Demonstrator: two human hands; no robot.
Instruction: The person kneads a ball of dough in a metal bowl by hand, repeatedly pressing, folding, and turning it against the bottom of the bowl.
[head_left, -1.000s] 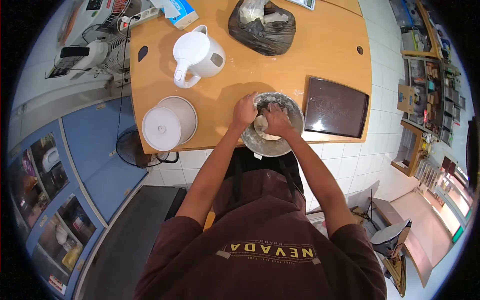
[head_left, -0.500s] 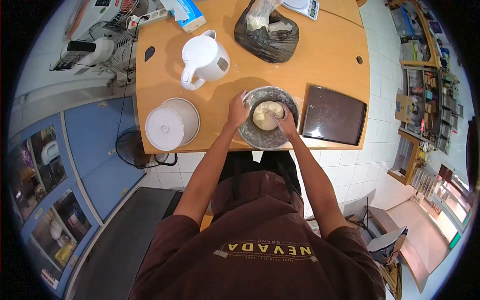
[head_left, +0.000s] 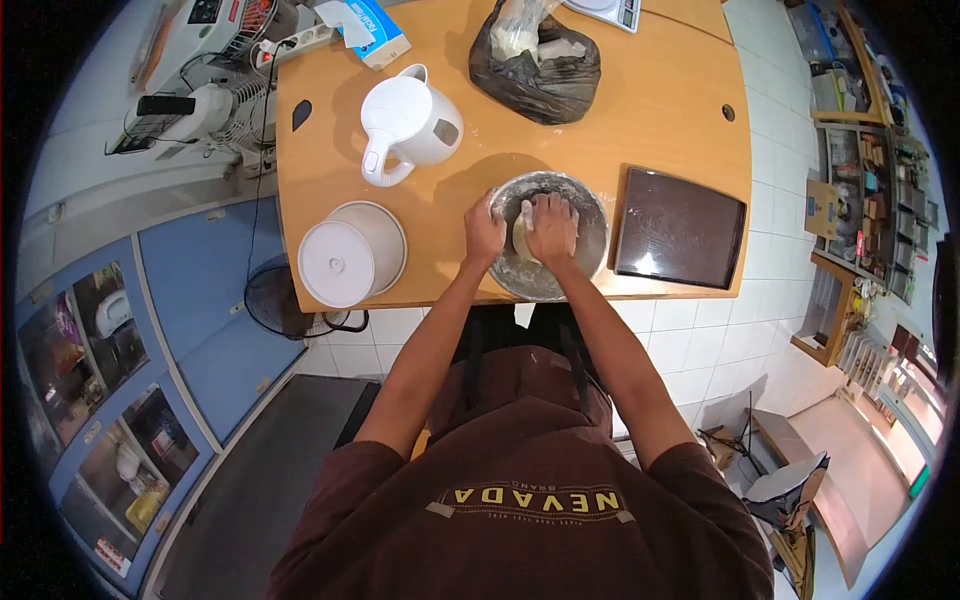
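Note:
A round metal bowl (head_left: 592, 222), dusted with flour inside, stands near the table's front edge. My left hand (head_left: 485, 230) holds the bowl's left rim, fingers curled over it. Inside the bowl my right hand (head_left: 552, 228) lies on top of a pale ball of dough (head_left: 520, 240), pressing it from above. Its fingers are stretched out, slightly bent and floury, with the thumb apart. Most of the dough is hidden under that hand; only its left side shows.
A dark baking tray (head_left: 680, 228) lies right of the bowl. To the left are a lidded white container (head_left: 345, 258) and a white kettle (head_left: 408, 122). Farther back are a black plastic bag (head_left: 545, 85), a tissue box (head_left: 372, 35) and a scale (head_left: 610, 10).
My right hand has moved from the dough's right side to its top, now covering most of it. My left hand stays at the bowl's rim.

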